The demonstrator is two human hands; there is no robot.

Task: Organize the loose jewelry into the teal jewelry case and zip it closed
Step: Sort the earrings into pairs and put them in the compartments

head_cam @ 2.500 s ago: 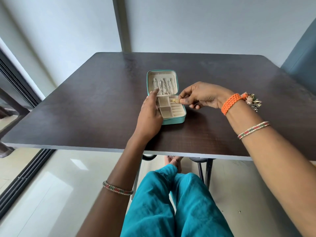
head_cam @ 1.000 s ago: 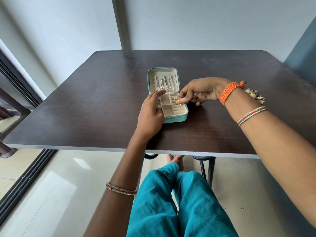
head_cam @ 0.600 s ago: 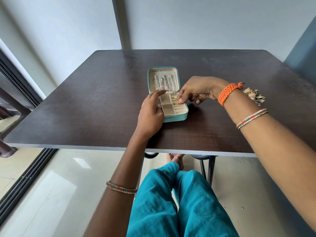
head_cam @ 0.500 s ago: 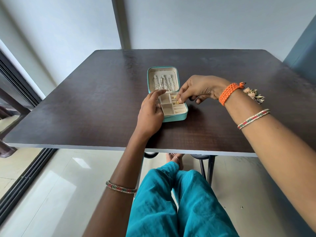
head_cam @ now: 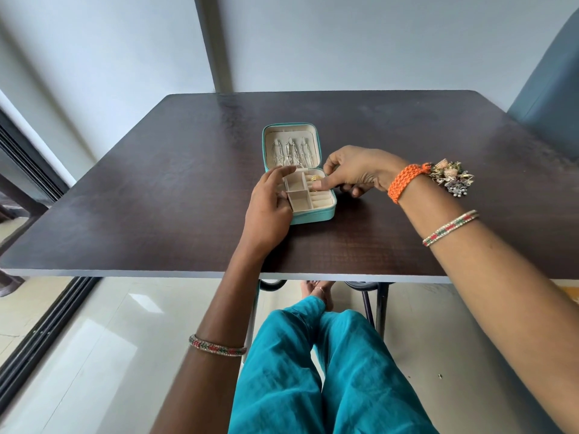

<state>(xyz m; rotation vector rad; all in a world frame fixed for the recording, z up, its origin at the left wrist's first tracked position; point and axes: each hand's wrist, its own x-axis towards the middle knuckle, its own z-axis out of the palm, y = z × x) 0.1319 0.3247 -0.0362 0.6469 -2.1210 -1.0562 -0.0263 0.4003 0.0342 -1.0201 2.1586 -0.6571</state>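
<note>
Presently: case (head_cam: 313, 216), teal, open on table (head_cam: 156, 198), mid-board. Lid back and tilted up, chains (head_cam: 291, 150) hung inside; long axis runs away from the person, hinge far, tray near. Left hand (head_cam: 269, 211) open, fingers steadying the tray's left wall. Right hand (head_cam: 354, 173) pinching a small gold piece (head_cam: 315, 183) at the ring rolls. Advice: press it fully between rolls, keep the case braced.

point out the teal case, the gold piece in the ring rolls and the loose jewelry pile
teal case (head_cam: 313, 217), head view, on its front outer wall.
gold piece (head_cam: 315, 177), head view, on its top, in the ring rolls.
loose jewelry pile (head_cam: 452, 178), head view, on the cluster's middle, beside the right wrist.
</note>
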